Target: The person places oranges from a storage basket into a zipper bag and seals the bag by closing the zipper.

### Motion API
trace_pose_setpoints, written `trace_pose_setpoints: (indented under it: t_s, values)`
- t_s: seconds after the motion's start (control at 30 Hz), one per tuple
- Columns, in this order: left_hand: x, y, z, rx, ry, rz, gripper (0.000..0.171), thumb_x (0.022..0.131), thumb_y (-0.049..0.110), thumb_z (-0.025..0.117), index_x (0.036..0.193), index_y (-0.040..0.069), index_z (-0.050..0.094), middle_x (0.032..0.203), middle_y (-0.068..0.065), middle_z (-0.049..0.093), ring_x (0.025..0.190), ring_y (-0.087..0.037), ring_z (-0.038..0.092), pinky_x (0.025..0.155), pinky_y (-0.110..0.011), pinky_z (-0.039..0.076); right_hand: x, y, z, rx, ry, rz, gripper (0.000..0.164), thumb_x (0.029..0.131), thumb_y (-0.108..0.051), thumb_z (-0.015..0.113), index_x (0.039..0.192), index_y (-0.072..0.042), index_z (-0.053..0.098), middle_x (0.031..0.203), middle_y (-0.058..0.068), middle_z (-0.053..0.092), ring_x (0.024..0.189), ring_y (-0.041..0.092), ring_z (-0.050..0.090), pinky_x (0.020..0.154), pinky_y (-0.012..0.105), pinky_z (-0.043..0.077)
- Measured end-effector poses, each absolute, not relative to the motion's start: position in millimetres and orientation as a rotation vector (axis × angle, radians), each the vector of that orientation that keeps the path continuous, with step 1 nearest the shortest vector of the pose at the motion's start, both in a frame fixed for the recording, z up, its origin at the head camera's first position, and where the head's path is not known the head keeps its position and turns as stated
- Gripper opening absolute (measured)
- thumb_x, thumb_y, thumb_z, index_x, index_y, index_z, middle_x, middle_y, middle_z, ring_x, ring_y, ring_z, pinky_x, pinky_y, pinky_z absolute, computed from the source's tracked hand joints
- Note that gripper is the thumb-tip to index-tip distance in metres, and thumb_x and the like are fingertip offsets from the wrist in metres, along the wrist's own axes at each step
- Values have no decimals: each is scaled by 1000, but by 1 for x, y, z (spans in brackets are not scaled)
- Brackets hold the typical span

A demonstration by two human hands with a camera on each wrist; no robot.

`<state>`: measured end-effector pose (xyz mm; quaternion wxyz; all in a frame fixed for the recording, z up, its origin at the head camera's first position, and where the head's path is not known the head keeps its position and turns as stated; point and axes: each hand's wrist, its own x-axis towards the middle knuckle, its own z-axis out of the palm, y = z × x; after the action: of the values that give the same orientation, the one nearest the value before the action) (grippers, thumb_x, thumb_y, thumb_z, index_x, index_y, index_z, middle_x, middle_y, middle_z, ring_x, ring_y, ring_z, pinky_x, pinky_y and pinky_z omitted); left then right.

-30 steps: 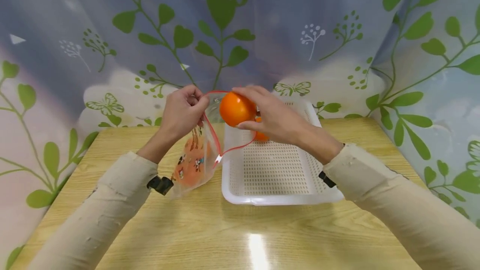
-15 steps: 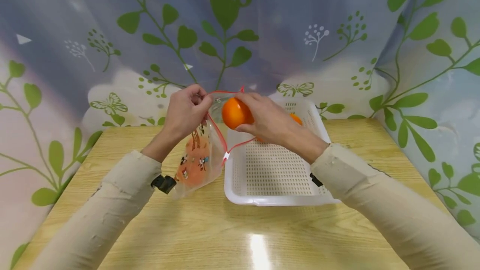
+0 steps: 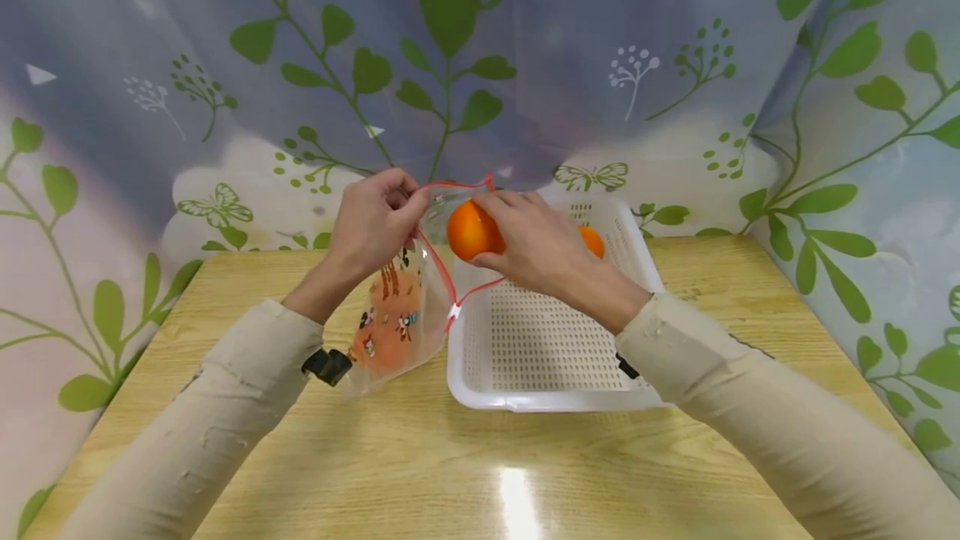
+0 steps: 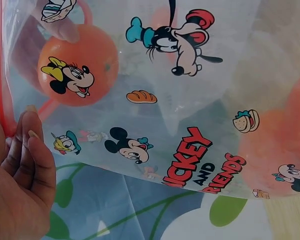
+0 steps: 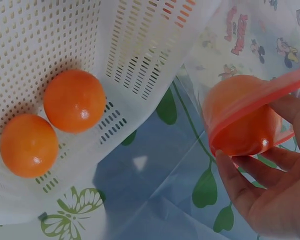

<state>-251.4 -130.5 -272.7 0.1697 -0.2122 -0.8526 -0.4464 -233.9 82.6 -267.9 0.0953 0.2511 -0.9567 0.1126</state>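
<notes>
A clear zip bag [image 3: 431, 348] printed with cartoon characters and edged in red hangs from my left hand [image 3: 375, 219], which pinches the red edge of its mouth. My right hand [image 3: 543, 244] grips an orange [image 3: 472, 230] at that mouth. In the right wrist view the red edging [image 5: 245, 107] crosses in front of this orange, whose upper part shows through the film. The left wrist view shows the same orange [image 4: 102, 67] behind the printed plastic. More orange fruit [image 4: 267, 145] shows through the lower part of the bag.
A white perforated basket [image 3: 517, 401] stands on the wooden table [image 3: 360, 473], right of the bag. Two oranges lie in it, a nearer one [image 5: 74, 101] and another orange [image 5: 29, 146] beside it. Behind the table hangs a leaf-print cloth [image 3: 555, 90].
My right hand has turned and pushed the orange slightly into the bag's mouth, and the mouth's red far corner now stands above that hand. An orange in the basket has come out from behind it.
</notes>
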Motion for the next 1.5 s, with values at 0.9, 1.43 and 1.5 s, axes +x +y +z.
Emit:
trace_pose_setpoints:
  t_s: [0.9,1.43,1.5]
  values:
    - [-256,-129,-270,-591,-2443,-1242,23,96,25,56,84,6,62,55,-5,58,46,-23,59,39,-31,43,-237,85,-270,708,-2752,299,42,92,-33,62,131,-19,56,129,3,57,107,24,60,69,41,53]
    - [-254,-132,-271,-582,-2430,-1267,21,96,25,55,85,7,60,56,-6,59,47,-26,60,41,-31,45,-252,126,-274,486,-2919,489,37,95,-34,50,130,-22,57,141,2,47,111,24,56,71,43,51]
    - [-253,-132,-271,-589,-2428,-1280,21,96,25,56,85,7,60,56,-6,59,47,-25,60,41,-32,46,-257,132,-276,461,-2955,489,39,95,-34,50,131,-21,55,145,3,43,112,26,56,70,44,51]
